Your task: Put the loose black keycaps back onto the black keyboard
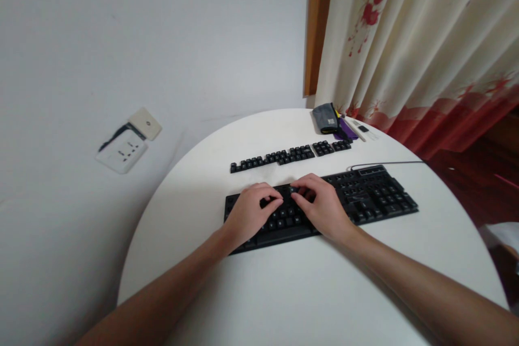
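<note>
The black keyboard (365,197) lies on the round white table (284,292), a little past its middle, with its long axis running left to right and tilted so that the right end, the number pad, sits slightly farther from the person; its cable (389,163) leaves the far edge and trails off to the right. Both hands rest on its left and middle keys: the left hand (251,213) lies palm down with fingers curled onto the keys, and the right hand (320,203) does likewise, fingertips bent at a key near the top row; whether either pinches a keycap cannot be told. Beyond the keyboard a row of loose black keycaps (290,155) lies roughly parallel to it. Farther back, near the table's rim, sit a grey folded cloth (325,118) and a purple item (346,130). A white wall with a socket plate (127,148) stands left; a cream curtain (417,43) with red flowers hangs right.
</note>
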The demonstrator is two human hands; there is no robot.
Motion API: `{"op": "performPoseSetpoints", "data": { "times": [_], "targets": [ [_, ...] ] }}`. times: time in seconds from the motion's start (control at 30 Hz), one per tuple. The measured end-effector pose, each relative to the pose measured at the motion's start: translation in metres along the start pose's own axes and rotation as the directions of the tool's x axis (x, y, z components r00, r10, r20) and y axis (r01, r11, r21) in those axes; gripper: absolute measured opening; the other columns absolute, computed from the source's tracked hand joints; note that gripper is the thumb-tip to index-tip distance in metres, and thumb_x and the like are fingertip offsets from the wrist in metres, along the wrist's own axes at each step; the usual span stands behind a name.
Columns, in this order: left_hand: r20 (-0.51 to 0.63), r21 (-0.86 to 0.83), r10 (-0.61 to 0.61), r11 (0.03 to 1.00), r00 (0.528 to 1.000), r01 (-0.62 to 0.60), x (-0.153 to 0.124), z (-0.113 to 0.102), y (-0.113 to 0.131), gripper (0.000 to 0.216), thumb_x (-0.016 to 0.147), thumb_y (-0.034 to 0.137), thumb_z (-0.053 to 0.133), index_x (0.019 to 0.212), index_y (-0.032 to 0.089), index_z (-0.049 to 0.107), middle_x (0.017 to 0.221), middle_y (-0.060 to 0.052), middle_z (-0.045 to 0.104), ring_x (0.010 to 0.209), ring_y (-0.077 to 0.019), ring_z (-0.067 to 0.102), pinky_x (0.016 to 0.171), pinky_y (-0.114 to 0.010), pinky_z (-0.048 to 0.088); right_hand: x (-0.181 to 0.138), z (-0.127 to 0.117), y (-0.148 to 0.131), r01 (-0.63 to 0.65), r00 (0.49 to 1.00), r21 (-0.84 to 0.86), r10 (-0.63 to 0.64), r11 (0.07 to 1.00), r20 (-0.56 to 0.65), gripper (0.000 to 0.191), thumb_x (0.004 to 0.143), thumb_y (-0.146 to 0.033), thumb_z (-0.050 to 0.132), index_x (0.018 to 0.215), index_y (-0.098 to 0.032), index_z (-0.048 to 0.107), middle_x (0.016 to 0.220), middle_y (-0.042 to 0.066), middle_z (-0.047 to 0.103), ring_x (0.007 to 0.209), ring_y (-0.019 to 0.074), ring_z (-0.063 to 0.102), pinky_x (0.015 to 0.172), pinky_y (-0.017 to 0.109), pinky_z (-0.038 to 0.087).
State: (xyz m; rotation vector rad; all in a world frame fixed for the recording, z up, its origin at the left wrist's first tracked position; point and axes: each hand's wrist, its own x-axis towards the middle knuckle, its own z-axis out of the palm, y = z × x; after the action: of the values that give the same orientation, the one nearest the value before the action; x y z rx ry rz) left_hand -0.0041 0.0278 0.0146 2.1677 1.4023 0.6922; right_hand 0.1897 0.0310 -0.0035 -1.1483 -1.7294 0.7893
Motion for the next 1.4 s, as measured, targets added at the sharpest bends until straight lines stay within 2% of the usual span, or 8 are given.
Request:
{"op": "performPoseSetpoints", "data": {
  "times": [0.23, 0.67, 0.93, 1.07, 1.23, 1.4],
  "targets": [
    [-0.021, -0.018, 0.012, 1.0, 1.0, -0.013, -0.0003, 0.0019, -0.0021, 0.009, 0.085, 0.021, 0.065, 0.08, 0.021, 0.072, 0.086, -0.002, 0.069, 0.082, -0.017, 0.063, 0.08, -0.03, 0.048, -0.0001, 0.0003, 0.0, 0.001, 1.0, -0.003, -0.001, 1.0, 0.007, 0.014, 0.08, -0.012, 0.065, 0.09, -0.019, 0.069, 0.086, 0.003, 0.064, 0.074, 0.0154, 0.06, 0.07, 0.03, 0.05],
    [0.009, 0.036, 0.032, 0.999, 0.999, -0.032, -0.0002, 0.0022, -0.0041, 0.013, 0.085, 0.024, 0.064, 0.075, 0.02, 0.072, 0.084, -0.003, 0.065, 0.081, -0.0174, 0.061, 0.08, -0.03, 0.048, -0.0007, 0.001, -0.0006, 0.0, 1.0, -0.003, 0.0, 1.0, 0.02, 0.013, 0.08, -0.012, 0.065, 0.09, -0.019, 0.069, 0.086, 0.003, 0.065, 0.073, 0.0152, 0.06, 0.065, 0.028, 0.048],
    [0.015, 0.018, 0.035, 0.999, 0.999, -0.035, -0.0005, 0.0028, -0.0068, 0.013, 0.086, 0.024, 0.064, 0.076, 0.021, 0.072, 0.084, -0.003, 0.066, 0.08, -0.0172, 0.061, 0.078, -0.03, 0.049, -0.0003, 0.0006, 0.001, 0.017, 1.0, -0.015, -0.017, 1.0, 0.017, 0.012, 0.081, -0.014, 0.065, 0.091, -0.02, 0.069, 0.086, 0.003, 0.065, 0.073, 0.0155, 0.06, 0.067, 0.029, 0.049],
    [0.002, 0.025, 0.043, 0.999, 0.999, -0.043, -0.0003, 0.0035, -0.0055, 0.016, 0.089, 0.026, 0.06, 0.079, 0.021, 0.071, 0.086, -0.003, 0.067, 0.083, -0.018, 0.062, 0.081, -0.03, 0.048, -0.0003, 0.0007, 0.0017, 0.021, 1.0, -0.007, -0.021, 1.0, 0.016, 0.012, 0.081, -0.014, 0.065, 0.091, -0.02, 0.07, 0.088, 0.004, 0.065, 0.074, 0.0156, 0.06, 0.068, 0.029, 0.05],
    [-0.043, 0.005, 0.022, 1.0, 0.999, -0.022, -0.0005, 0.0036, -0.0042, 0.023, 0.096, 0.021, 0.045, 0.095, 0.021, 0.068, 0.091, -0.002, 0.069, 0.088, -0.018, 0.063, 0.087, -0.032, 0.046, -0.0003, 0.0009, 0.0022, 0.018, 1.0, 0.03, -0.019, 0.999, 0.013, 0.014, 0.081, -0.014, 0.066, 0.092, -0.02, 0.071, 0.086, 0.004, 0.066, 0.074, 0.0158, 0.06, 0.071, 0.03, 0.051],
    [-0.052, 0.002, 0.002, 1.0, 0.999, -0.002, -0.0011, 0.005, -0.0055, 0.022, 0.092, 0.016, 0.046, 0.098, 0.022, 0.066, 0.088, -0.001, 0.069, 0.087, -0.0179, 0.063, 0.086, -0.032, 0.046, -0.0012, 0.0019, 0.0024, 0.051, 0.999, 0.041, -0.052, 0.998, 0.009, 0.016, 0.081, -0.012, 0.065, 0.093, -0.02, 0.071, 0.086, 0.004, 0.067, 0.072, 0.0156, 0.061, 0.071, 0.03, 0.051]
  ]
}}
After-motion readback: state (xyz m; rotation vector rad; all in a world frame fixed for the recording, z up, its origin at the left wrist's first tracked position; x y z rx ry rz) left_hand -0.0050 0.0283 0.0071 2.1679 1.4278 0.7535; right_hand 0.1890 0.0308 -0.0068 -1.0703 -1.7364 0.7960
